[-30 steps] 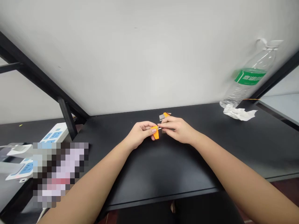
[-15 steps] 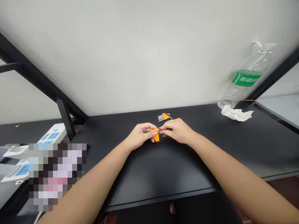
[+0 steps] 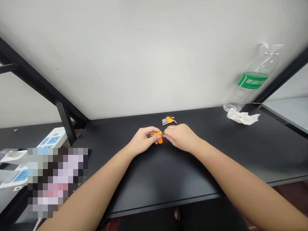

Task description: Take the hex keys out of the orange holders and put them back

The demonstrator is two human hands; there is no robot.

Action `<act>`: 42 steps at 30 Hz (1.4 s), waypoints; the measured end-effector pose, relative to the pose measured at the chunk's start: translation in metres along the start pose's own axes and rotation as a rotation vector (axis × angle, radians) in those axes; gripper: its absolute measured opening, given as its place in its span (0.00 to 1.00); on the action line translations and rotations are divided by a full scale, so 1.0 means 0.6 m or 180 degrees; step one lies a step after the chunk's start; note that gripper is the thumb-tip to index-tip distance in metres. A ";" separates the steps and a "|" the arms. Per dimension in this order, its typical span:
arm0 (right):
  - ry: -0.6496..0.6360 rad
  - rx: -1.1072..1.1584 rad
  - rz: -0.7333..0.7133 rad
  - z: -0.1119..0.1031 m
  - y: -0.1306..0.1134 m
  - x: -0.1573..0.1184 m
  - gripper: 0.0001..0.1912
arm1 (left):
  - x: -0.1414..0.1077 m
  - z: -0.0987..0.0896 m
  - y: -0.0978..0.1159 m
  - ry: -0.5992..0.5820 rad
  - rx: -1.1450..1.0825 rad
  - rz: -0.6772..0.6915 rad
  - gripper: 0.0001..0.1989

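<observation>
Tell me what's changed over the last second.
A metal rod now pokes out left of the orange holder; none showed there before. The right hand, more curled now, has drawn slightly toward the person, uncovering the other holder. The left hand still grips the orange holder; the bottle and tissue stayed put.

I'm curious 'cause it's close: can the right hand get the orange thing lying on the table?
Probably yes: the farther orange holder lies just beyond the right hand, with nothing seen between them, though the hand looks busy pinching metal rods.
</observation>
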State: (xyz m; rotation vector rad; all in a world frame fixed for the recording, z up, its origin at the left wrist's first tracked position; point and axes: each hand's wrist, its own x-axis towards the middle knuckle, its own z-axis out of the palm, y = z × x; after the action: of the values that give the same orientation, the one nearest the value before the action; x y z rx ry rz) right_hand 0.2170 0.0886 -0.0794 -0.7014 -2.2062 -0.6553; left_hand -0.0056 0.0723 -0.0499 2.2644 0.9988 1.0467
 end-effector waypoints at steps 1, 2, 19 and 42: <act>-0.0013 0.0056 -0.0041 0.000 0.003 0.000 0.14 | 0.000 0.000 0.000 -0.0033 0.0025 -0.0002 0.14; -0.0020 0.0116 -0.0077 -0.001 0.007 -0.001 0.13 | -0.001 0.000 0.000 -0.0065 0.0031 -0.0014 0.13; 0.0046 0.0349 0.0044 0.008 0.019 -0.002 0.13 | 0.003 -0.001 -0.008 -0.0153 -0.0493 -0.0252 0.15; -0.1091 0.0965 0.1276 -0.008 0.087 -0.010 0.06 | 0.011 -0.003 -0.006 0.0578 -0.0355 -0.0466 0.18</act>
State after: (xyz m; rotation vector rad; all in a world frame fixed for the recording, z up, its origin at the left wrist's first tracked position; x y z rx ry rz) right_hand 0.2566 0.1218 -0.0687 -1.1146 -2.2982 0.0055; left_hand -0.0058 0.0795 -0.0480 2.0029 1.1309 1.2282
